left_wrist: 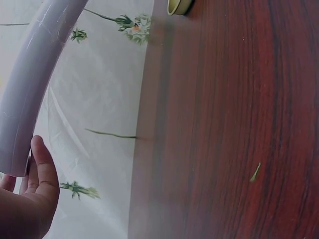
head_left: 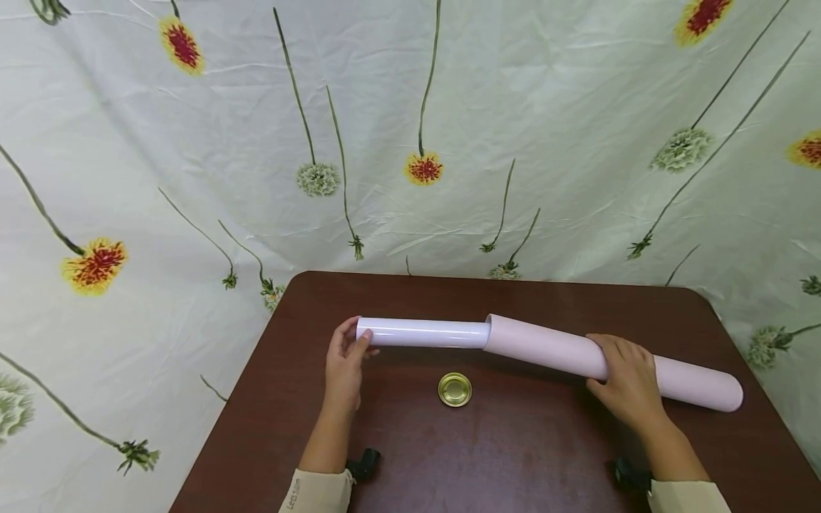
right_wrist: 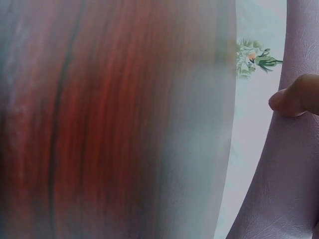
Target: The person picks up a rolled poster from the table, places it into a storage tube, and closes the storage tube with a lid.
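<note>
A glossy white roll [head_left: 423, 333] reaches from the open end of a pale pink tube [head_left: 539, 347], its right part hidden inside. My left hand [head_left: 346, 356] grips the roll's left end, thumb in front and fingers behind; the left wrist view shows the same hold on the white roll [left_wrist: 30, 89]. Over the middle of the pink tube lies my right hand [head_left: 625, 381], its fingers across the top and the thumb on the near side. In the right wrist view the thumb [right_wrist: 294, 97] presses against the tube [right_wrist: 279, 174].
A small round gold lid [head_left: 455, 390] lies on the dark brown table [head_left: 513, 456], nearer me than the roll. A white curtain with printed flowers [head_left: 385, 214] hangs behind the table. Dark wrist devices [head_left: 363, 464] sit by both sleeves.
</note>
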